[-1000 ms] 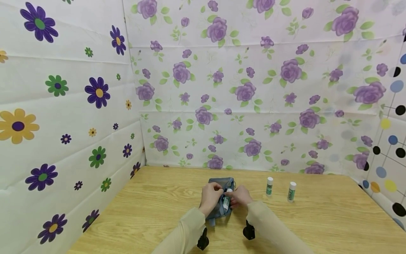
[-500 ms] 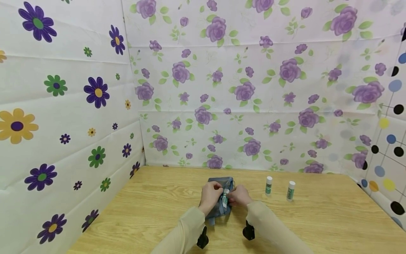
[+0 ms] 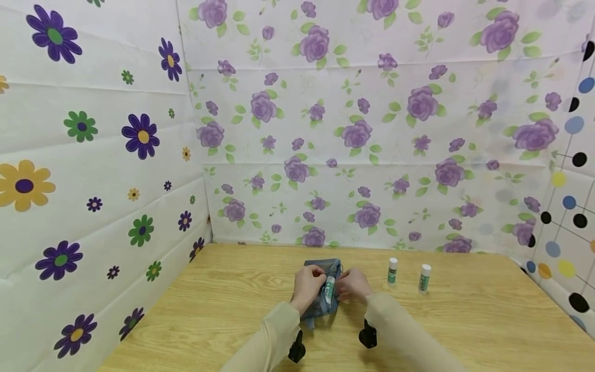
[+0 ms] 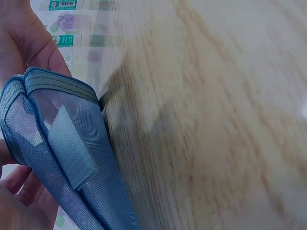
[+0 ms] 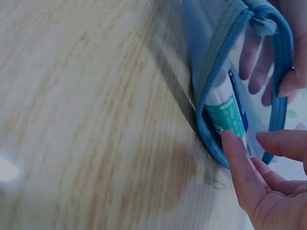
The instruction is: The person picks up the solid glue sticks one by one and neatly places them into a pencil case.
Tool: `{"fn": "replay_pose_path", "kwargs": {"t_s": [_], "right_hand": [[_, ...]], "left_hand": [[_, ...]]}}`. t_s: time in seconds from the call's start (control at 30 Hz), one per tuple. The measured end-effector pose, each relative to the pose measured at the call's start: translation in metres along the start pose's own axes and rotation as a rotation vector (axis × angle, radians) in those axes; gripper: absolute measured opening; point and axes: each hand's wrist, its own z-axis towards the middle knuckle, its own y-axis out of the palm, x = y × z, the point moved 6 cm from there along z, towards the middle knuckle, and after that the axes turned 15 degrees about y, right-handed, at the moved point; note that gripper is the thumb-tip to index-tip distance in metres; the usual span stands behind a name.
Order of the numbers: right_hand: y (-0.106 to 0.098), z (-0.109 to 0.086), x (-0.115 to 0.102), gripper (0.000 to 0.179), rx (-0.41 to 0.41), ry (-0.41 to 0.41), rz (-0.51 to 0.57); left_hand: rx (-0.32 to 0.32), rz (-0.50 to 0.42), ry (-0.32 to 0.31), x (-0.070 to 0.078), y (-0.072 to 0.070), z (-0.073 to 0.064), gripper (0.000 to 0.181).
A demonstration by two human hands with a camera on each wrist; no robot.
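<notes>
A blue mesh zipper pouch (image 3: 318, 311) lies on the table with its mouth spread wide. My left hand (image 3: 307, 287) grips its zipper edge, thumb over the rim and fingers behind the mesh in the right wrist view. Inside the pouch rests a white glue stick (image 3: 330, 290) with a green label; a dark blue strip (image 5: 240, 103) shows beside it. My right hand (image 3: 355, 285) is at the pouch's right side, thumb and forefinger apart, a fingertip right by the glue stick's lower end. In the left wrist view, a fabric tab (image 4: 72, 148) sticks out from the pouch's end.
Two more glue sticks stand upright to the right of the pouch, a nearer-left one (image 3: 392, 271) and another (image 3: 424, 279) farther right. The wooden table (image 3: 209, 310) meets flower-patterned sheets (image 3: 260, 206) at its back and left. Black wrist mounts hang under both sleeves.
My right hand has let go of the glue stick and drawn slightly right, leaving it in the pouch. My left hand keeps its grip on the pouch.
</notes>
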Motion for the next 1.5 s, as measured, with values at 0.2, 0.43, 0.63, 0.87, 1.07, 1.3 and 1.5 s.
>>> {"fn": "replay_pose_path", "kwargs": {"t_s": [0.2,0.43,0.63,0.87,1.07,1.3,1.5], "right_hand": [[-0.013,-0.002,0.001,0.028,-0.018,0.004,0.032],[-0.024,-0.005,0.002,0.024,-0.002,0.001,0.074],[-0.030,-0.010,0.003,0.024,0.002,-0.021,0.024],[-0.043,-0.016,0.005,0.023,0.030,-0.048,-0.047],[-0.052,-0.023,0.001,0.025,0.045,-0.078,-0.036],[-0.066,-0.027,-0.002,0.026,0.069,-0.131,0.024],[-0.079,-0.026,-0.001,0.029,0.068,-0.179,0.087]], "left_hand": [[-0.006,-0.016,0.015,0.002,0.001,0.001,0.006],[0.004,-0.020,0.034,0.004,0.001,0.000,0.007],[0.003,-0.023,0.013,0.002,-0.001,-0.003,0.007],[0.000,-0.028,0.034,0.004,0.000,-0.003,0.007],[0.006,-0.057,0.042,0.005,-0.003,-0.004,0.007],[0.016,-0.026,0.058,0.008,-0.006,-0.004,0.007],[-0.004,-0.030,0.012,0.003,-0.002,-0.003,0.007]]}}
